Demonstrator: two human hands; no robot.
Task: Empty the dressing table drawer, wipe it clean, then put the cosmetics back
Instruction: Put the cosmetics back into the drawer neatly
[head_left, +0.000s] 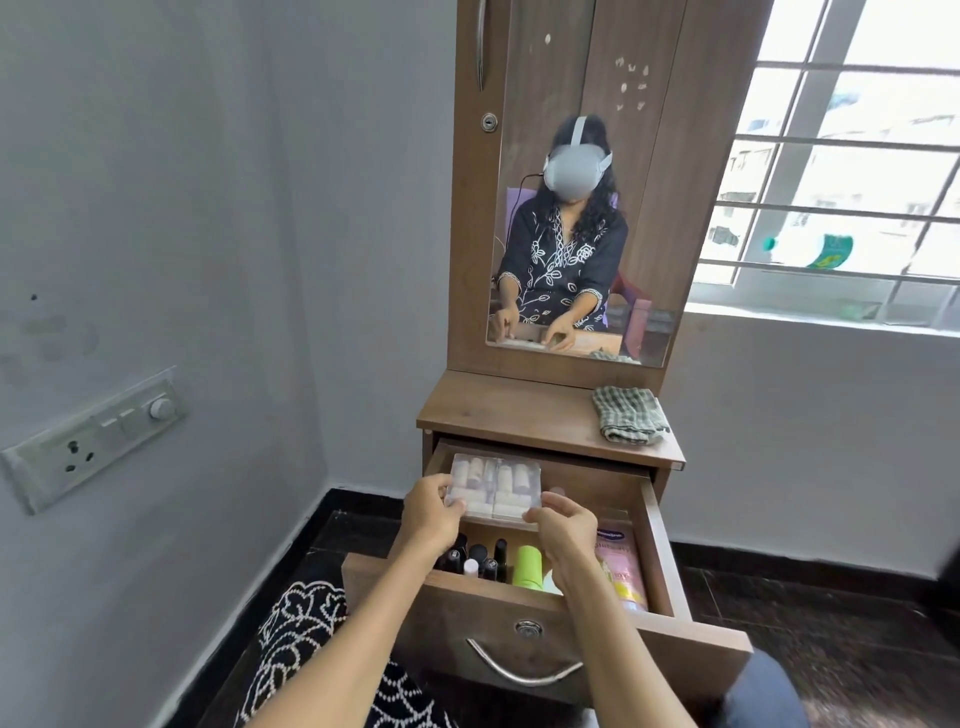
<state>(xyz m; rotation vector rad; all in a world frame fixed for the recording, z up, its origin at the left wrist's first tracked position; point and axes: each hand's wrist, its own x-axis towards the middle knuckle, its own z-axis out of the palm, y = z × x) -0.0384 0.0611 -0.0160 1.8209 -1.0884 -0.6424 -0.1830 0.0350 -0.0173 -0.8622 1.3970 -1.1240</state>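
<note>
Head view: seated before a wooden dressing table (519, 410), with its drawer (660, 551) pulled well out toward the camera. Held over the drawer's back half, between both hands, a clear plastic case (496, 486) of small pale tubes, long axis running left to right and top tilted toward the lens. Left hand (431, 512) curled round the case's left end, thumb across the near face; right hand (563, 525) pinching the lower right corner, fingers bent. Neither hand nearer than the other: one at each end, case square between them. Whether lifted clear of the drawer floor or resting on something beneath, impossible to tell from this angle.

Below the case, at the drawer's front, a cluster of dark nail-polish bottles (475, 558) standing upright, a lime-green tube (527, 566) just beside them, and a pink pouch (621, 569) lying along the right wall. Drawer plainly far from empty, so judged an early stage of the clearing-out, with the case likely bound up and forward onto the tabletop.

On that tabletop, at the right rear corner, a folded green checked cloth (628, 421), untouched and well apart from both hands. Bare wood to its left, directly beyond the case: the obvious landing spot. Behind, a mirror (576, 223) repeating the pose. Barred window (852, 171) at right, switch plate (93, 441) on the left wall.
</note>
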